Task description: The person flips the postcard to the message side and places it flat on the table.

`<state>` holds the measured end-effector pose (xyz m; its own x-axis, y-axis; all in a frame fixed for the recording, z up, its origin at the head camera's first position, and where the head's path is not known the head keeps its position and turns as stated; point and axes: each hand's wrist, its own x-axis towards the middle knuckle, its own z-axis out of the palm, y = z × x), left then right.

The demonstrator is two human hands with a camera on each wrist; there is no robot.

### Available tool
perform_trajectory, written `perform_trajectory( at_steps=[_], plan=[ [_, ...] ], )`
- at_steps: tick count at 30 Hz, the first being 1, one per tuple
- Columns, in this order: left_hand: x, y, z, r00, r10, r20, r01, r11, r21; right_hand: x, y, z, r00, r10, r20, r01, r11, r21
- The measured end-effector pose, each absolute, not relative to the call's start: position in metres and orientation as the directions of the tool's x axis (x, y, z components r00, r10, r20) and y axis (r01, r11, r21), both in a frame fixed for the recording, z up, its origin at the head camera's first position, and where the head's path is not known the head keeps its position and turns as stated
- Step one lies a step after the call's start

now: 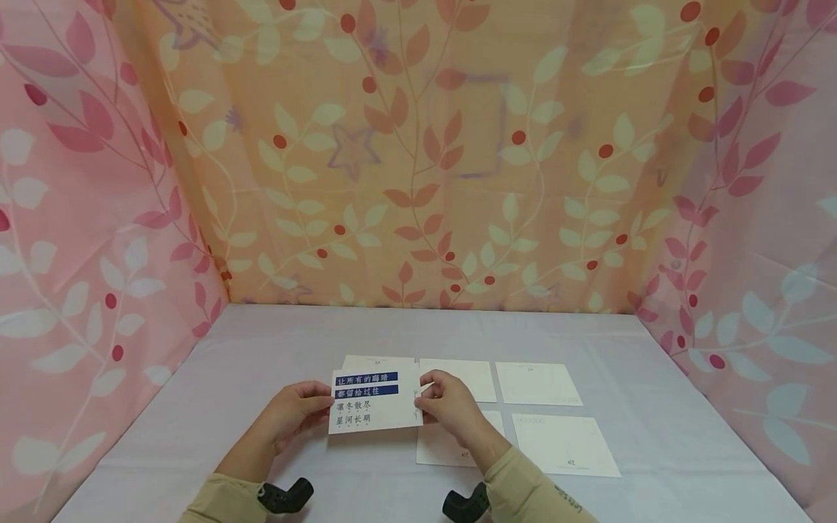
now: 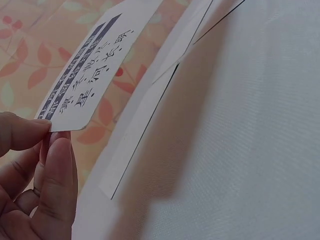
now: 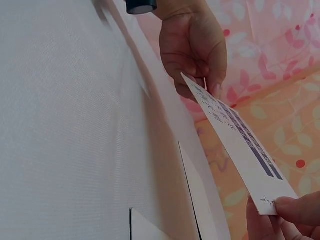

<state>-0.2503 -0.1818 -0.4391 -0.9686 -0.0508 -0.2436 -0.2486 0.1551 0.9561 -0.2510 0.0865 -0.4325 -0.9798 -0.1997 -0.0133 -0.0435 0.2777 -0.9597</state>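
Note:
A white postcard is held up between both hands, tilted toward me. Two dark blue bands and lines of black Chinese characters are printed on the side I see. My left hand pinches its left edge, thumb in front and fingers behind. At the opposite edge my right hand pinches it between thumb and fingers. In the left wrist view, the postcard is raised above the table, and a shadow falls on the cloth below. The right wrist view shows the postcard stretched between the two hands.
Several more postcards lie flat in two rows beyond and right of the hands, including one at the back right and one at the front right. White cloth covers the table. Leaf-patterned curtains enclose the back and sides.

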Motion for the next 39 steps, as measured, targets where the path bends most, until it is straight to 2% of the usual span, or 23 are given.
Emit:
perform_trajectory(
  at_steps=[22, 39],
  plan=[
    [-0.249, -0.186, -0.436, -0.972, -0.05, -0.228, -0.234, 0.167, 0.958, -0.25, 0.091, -0.43, -0.975, -0.222, -0.004, -0.055, 0.262, -0.963],
    [-0.249, -0.188, -0.433, -0.975, 0.018, -0.22, -0.216, 0.111, 0.97, -0.254, 0.1, -0.424, -0.975, -0.219, 0.047, -0.122, 0.345, -0.93]
  ],
)
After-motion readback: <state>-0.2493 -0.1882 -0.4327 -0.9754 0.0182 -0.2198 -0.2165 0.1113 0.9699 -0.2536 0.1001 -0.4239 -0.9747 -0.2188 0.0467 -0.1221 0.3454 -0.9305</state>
